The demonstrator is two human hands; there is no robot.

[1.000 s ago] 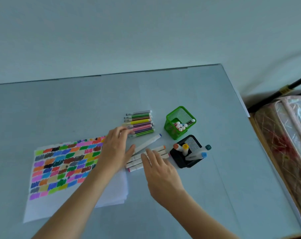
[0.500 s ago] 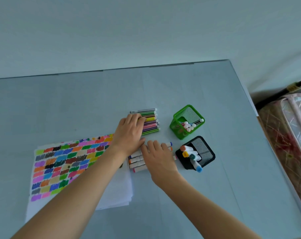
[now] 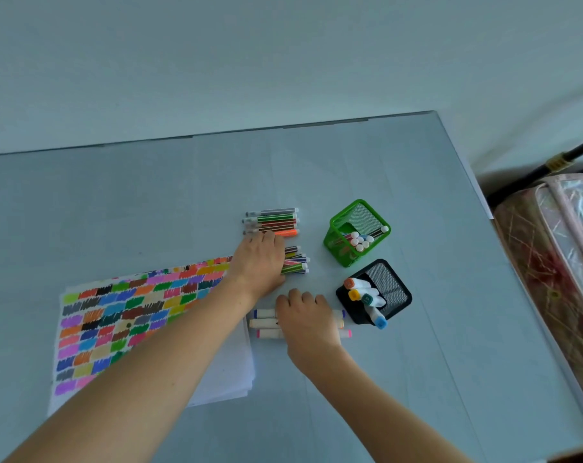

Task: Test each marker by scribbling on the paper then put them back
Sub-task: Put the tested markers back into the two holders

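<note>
Thin round markers (image 3: pixel 272 222) lie side by side on the smooth grey table (image 3: pixel 400 379), long axes left to right. The left hand (image 3: pixel 260 262) lies flat on the nearer ones, fingers spread. The right hand (image 3: pixel 308 320) presses flat on thick white markers (image 3: pixel 265 324), also crosswise. Beside them: scribbled paper (image 3: pixel 123 315), two square mesh cups (image 3: pixel 356 232).

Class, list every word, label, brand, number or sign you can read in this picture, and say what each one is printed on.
No text can be read.
Thick markers in the black mesh holder: small marks on the cap ends, too blurred to read.
Thin markers on the table: any barrel print is too small.
Paper: only colour scribbles, no writing.
</note>
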